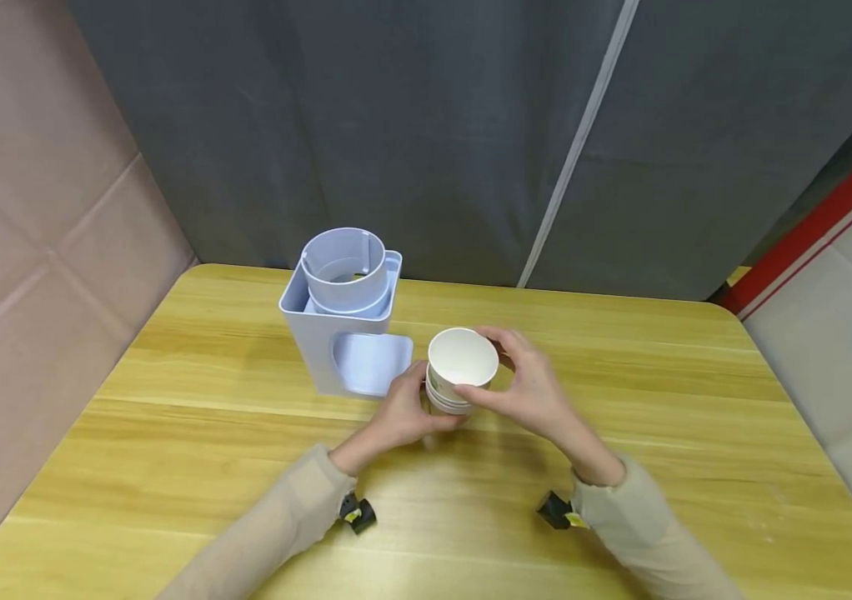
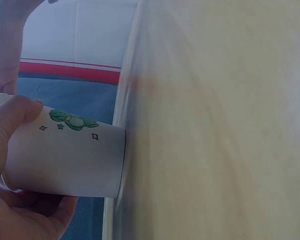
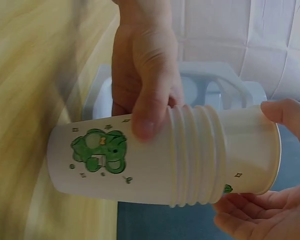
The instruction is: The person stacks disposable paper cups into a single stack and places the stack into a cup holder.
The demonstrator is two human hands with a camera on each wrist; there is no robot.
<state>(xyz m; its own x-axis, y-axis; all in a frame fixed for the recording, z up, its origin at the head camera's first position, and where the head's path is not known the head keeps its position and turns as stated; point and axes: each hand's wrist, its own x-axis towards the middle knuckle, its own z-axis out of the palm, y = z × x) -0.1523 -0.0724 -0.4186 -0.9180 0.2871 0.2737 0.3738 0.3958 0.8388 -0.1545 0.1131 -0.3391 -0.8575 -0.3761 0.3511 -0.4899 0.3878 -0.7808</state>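
A stack of white paper cups (image 3: 150, 155) with a green cartoon print stands upright on the wooden table. Lower down, my left hand (image 1: 405, 410) grips the stack from the left, its thumb across the printed side below the rims. The top paper cup (image 1: 463, 357) sits raised out of the stack, its lower part still inside the others. My right hand (image 1: 527, 383) holds that cup near its rim, thumb on the near side and fingers behind. In the right wrist view, several rims show as a band between the two hands.
Left of the cups stands a pale blue plastic holder (image 1: 306, 342) with a round tube (image 1: 343, 267) in its top and a flat tray at its front. Behind the wooden table (image 1: 666, 400) hangs a dark grey curtain (image 1: 396, 125). A pinkish panel borders the left side.
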